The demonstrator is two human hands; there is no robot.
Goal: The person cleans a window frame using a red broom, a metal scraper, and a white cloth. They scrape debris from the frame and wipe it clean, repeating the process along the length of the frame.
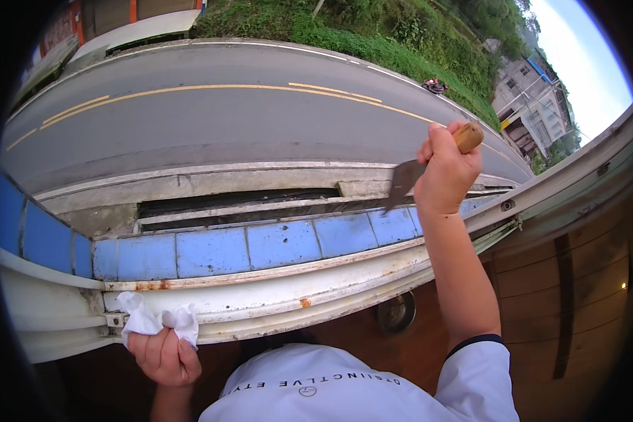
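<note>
My left hand (pixel 164 357) grips a crumpled white tissue (pixel 155 319) at the left end of a white metal window frame track (pixel 274 303). Over the outer edge, my right hand (pixel 448 163) is shut on the wooden handle (pixel 468 137) of a scraper or putty knife, its dark flat blade (pixel 402 182) pointing down and left above the blue-tiled sill (pixel 345 233). Rust spots and dirt mark the frame track. Whether the blade touches anything cannot be told.
Outside lie a drainage gap (pixel 242 203), a concrete kerb and a paved road (pixel 242 121). A sliding window sash (pixel 554 179) stands at the right. Indoors, a round metal bowl or pan (pixel 396 312) is partly visible below the frame.
</note>
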